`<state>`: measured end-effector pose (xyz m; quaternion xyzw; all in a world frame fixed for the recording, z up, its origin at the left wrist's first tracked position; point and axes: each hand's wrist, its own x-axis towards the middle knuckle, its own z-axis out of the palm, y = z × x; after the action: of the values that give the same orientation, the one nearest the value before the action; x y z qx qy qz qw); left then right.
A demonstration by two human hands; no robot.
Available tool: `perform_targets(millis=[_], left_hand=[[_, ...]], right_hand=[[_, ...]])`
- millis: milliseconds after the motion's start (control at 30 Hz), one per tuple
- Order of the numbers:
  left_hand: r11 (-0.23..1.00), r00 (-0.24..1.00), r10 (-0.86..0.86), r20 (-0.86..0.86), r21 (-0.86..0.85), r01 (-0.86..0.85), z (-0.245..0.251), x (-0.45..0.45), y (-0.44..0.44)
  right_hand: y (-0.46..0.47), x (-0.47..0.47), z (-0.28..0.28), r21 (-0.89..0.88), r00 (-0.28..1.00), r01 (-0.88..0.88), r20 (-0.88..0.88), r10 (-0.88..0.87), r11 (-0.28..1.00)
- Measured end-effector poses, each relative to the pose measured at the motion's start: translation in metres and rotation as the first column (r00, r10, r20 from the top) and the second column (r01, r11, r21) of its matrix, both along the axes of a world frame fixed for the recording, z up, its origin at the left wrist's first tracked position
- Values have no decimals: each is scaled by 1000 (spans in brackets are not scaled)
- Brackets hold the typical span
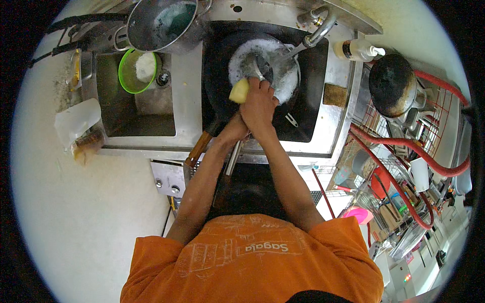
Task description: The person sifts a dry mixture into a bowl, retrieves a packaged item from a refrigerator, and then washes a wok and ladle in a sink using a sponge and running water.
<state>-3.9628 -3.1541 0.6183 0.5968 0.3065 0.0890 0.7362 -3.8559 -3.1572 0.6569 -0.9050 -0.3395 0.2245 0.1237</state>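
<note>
Over the right sink basin, my right hand (pixel 260 104) holds a yellow sponge (pixel 239 91) against a metal utensil, likely a ladle (pixel 261 70), whose head is over foamy water. Just below it, my left hand (pixel 237 128) grips the utensil's long metal handle (pixel 232 158), which slants back towards me. Beneath both hands sits a dark wok (pixel 216 81) with a wooden handle (pixel 199 148). White suds (pixel 282 89) fill a round vessel in it, whose outline is partly hidden. Water runs from the faucet (pixel 320 32) into the suds. A slotted handle end (pixel 291 119) shows at lower right.
A large metal pot (pixel 163 26) with suds stands at back left. The left basin holds a green-rimmed bowl (pixel 137 71). Right of the sink are a scouring pad (pixel 335 95), a pump bottle (pixel 354 50), a blackened pan (pixel 391 85) and a red-framed rack (pixel 409 142) with utensils.
</note>
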Motion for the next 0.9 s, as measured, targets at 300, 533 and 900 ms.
perform_targets(millis=[300, 533, 900], left_hand=[[940, 862, -271, -428, 75, 333, 21, -14, -7], [958, 857, -285, -430, -148, 245, 40, -21, -4], [934, 893, -169, -417, -358, 9, 32, 4, 32]], right_hand=[[29, 65, -26, 368, 967, -214, 213, 142, 905], [33, 91, -51, 283, 991, -116, 91, 93, 952], [-2, 86, -60, 297, 947, -315, 168, 275, 901]])
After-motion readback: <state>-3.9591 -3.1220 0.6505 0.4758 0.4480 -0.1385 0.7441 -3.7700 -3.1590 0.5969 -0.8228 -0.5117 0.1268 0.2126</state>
